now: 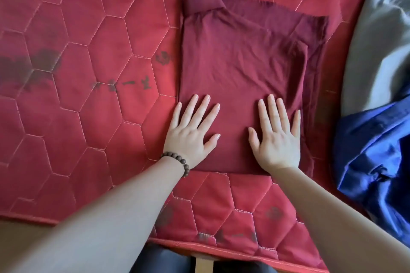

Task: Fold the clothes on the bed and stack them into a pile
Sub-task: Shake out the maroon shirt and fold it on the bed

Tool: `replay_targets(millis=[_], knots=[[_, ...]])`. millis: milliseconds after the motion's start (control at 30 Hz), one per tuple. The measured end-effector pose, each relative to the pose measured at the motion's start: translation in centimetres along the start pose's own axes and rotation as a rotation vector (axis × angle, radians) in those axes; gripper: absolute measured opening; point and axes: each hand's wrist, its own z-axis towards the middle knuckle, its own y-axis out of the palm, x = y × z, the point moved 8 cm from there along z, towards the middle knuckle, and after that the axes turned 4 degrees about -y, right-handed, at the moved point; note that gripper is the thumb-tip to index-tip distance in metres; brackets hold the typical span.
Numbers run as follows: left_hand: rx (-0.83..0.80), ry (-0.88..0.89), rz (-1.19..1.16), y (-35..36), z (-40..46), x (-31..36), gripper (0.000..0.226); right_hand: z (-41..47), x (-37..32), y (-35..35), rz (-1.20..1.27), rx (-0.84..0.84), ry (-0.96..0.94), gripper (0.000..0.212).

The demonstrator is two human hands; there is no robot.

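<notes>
Now | left hand (190, 134) and right hand (277, 137) pressing flat, fingers spread wide, on folded maroon garment (241, 62); blue cloth (375, 162) lying nearby on red mattress (77, 117)

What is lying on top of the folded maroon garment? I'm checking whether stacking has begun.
Only both open hands, left hand and right hand, lie on the folded maroon garment; beneath is hidden.

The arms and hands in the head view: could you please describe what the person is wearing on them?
Both forearms are bare, with no sleeves in view. The left hand has a bracelet of round brown beads at the wrist. The right hand wears nothing visible.
</notes>
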Motion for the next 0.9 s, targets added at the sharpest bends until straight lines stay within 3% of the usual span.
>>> replay_targets(millis=[200, 300, 400, 600, 767, 900], knots=[[-0.076, 0.096, 0.027, -0.1, -1.9, -2.4, 0.079, -3.3, 3.8, -0.1, -0.011, -0.101, 0.004, 0.068], [-0.113, 0.176, -0.083, -1.4, -1.7, -3.0, 0.063, -3.0, 4.4, -0.9, -0.014, -0.136, -0.08, 0.065], [-0.006, 0.183, -0.24, -4.0, -0.7, -4.5, 0.048, -2.2, 6.3, -3.0, 0.071, -0.06, -0.081, 0.057], [0.043, 0.277, -0.006, -5.8, 2.7, -5.5, 0.075, -0.2, 10.7, -4.9, 0.049, -0.08, -0.065, 0.105], [-0.138, 0.549, 0.026, -5.1, 3.8, -2.5, 0.089, 0.3, 8.4, -4.4, -0.127, -0.162, -0.388, 0.108], [-0.344, 0.501, -0.158, -4.6, 3.3, -2.9, 0.079, -0.9, 4.7, -5.4, 0.001, -0.279, -0.613, 0.086]])
